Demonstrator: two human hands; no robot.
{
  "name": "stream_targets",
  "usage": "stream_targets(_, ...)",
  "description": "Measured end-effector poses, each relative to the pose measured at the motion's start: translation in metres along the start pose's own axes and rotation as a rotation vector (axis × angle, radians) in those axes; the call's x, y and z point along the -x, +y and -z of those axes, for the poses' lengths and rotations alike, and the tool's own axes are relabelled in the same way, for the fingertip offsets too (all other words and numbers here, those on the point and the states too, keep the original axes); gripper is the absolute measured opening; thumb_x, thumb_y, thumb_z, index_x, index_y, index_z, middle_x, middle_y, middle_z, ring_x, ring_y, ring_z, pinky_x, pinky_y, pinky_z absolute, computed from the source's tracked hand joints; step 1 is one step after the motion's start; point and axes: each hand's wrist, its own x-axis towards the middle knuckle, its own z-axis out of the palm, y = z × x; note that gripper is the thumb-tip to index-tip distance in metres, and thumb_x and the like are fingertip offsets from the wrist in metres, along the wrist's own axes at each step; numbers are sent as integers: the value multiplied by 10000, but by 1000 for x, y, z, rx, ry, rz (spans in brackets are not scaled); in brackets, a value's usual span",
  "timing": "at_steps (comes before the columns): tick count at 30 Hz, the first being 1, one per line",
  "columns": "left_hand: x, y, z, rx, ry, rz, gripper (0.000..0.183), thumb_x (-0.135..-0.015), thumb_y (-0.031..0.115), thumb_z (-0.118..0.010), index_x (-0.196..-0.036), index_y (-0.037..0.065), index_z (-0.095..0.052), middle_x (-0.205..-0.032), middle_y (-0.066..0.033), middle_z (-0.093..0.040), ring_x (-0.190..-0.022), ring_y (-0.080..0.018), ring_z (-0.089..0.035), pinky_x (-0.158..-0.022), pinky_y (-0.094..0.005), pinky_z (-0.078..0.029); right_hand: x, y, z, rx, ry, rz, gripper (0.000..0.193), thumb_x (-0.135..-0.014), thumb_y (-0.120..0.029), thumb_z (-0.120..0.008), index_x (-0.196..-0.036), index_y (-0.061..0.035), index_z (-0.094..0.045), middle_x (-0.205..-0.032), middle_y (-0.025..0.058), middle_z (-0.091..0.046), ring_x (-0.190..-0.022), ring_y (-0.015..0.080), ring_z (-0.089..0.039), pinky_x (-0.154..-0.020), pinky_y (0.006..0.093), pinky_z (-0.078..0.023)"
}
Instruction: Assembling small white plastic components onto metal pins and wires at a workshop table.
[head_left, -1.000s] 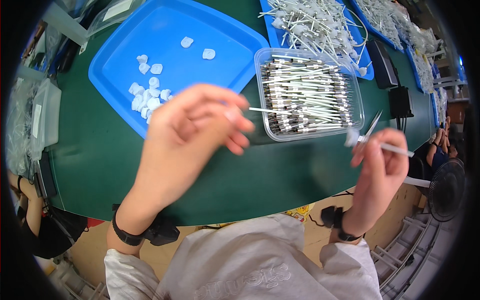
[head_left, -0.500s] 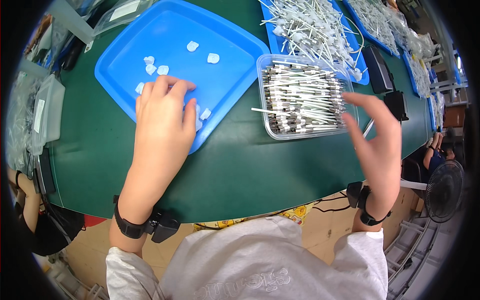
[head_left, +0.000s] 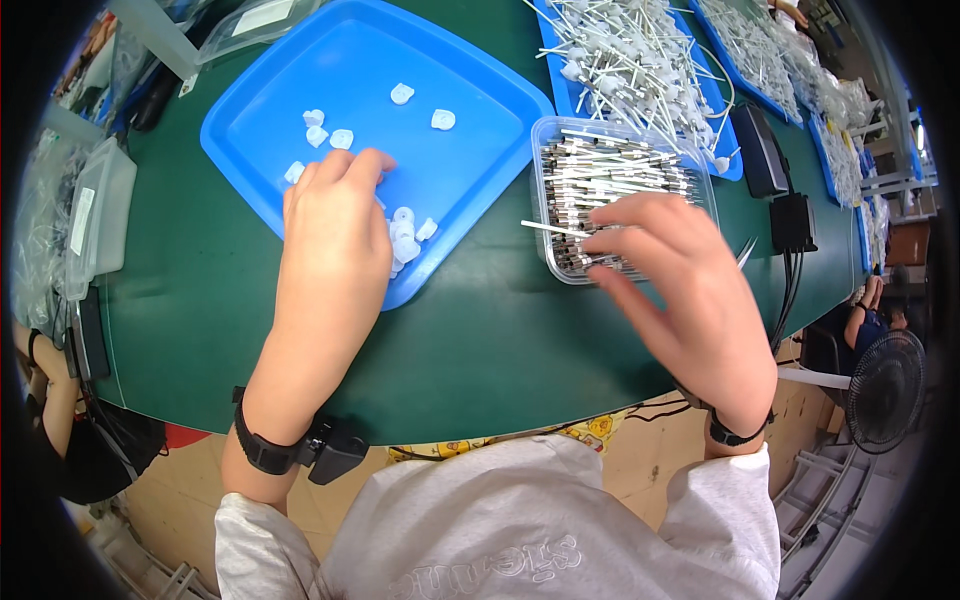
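Note:
My left hand (head_left: pixel 337 215) is over a blue tray (head_left: pixel 245 85), its fingers bent and drawn together. Its fingertips are out of sight, so whatever they hold cannot be made out. Small translucent whitish plastic pieces lie around it, among them a cluster (head_left: pixel 405 240) beside the thumb and a loose piece (head_left: pixel 443 120) farther off. My right hand (head_left: pixel 672 275) is open above a clear plastic box (head_left: pixel 545 262), thumb and fingers apart. Thin white tubes with metal ends (head_left: pixel 605 170) fill that box. One tube (head_left: pixel 545 227) juts over its left edge, close to the right fingertips.
Behind the box, another blue tray (head_left: pixel 560 85) holds a heap of white tubes with whitish pieces. Black adapters (head_left: pixel 793 222) with cables and metal tweezers (head_left: pixel 746 252) lie to the right. A translucent container (head_left: pixel 105 215) stands at left, near another person's arm (head_left: pixel 55 385).
My right hand has moved left from the box's right edge to above the tubes. My left hand stays over the tray, its fingers drawn slightly closer together. The view has shifted a little.

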Motion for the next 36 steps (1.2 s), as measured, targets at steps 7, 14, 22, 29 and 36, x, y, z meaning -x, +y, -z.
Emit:
stream_targets(7,-3,6,2,12,-7,24,124,-749,-34,-500,-855,-11,-559,-768,-136,-564,-720,-269,-528,-652,-335,-412,6,-2,-4,-45,14,-38,262,-707,-37,-606,-953,6,-527,-964,121,-530,-884,295,-503,-762,354,-397)
stream_targets(14,-4,11,3,58,37,20,113,-752,-18,-522,-856,-14,-566,-762,-131,-557,-718,-265,-527,-653,-328,-414,11,1,4,-139,245,-113,338,-723,-54,-609,-1036,11,-499,-973,130,-515,-880,288,-502,-767,345,-400)
stream_targets(22,0,17,4,85,52,-4,100,-743,33,-562,-833,-10,-569,-813,-122,-551,-767,-258,-508,-705,-327,-398,47,-6,11,-105,407,-352,291,-725,-28,-592,-1008,-7,-527,-946,141,-532,-868,281,-511,-758,330,-406)
stream_targets(29,12,50,13,74,-119,-130,271,-667,138,-663,-884,30,-542,-910,-85,-484,-878,-257,-439,-817,-361,-307,121,-24,-23,-78,613,-598,160,-719,-9,-580,-876,8,-562,-854,134,-569,-799,274,-529,-706,327,-419)
stream_targets(36,17,42,-5,-141,-28,-266,251,-601,-34,-597,-841,-3,-533,-956,-120,-462,-877,-279,-430,-780,-363,-327,161,-51,-26,-154,597,-570,132,-715,-43,-595,-841,-10,-577,-850,105,-574,-795,257,-525,-700,328,-413)
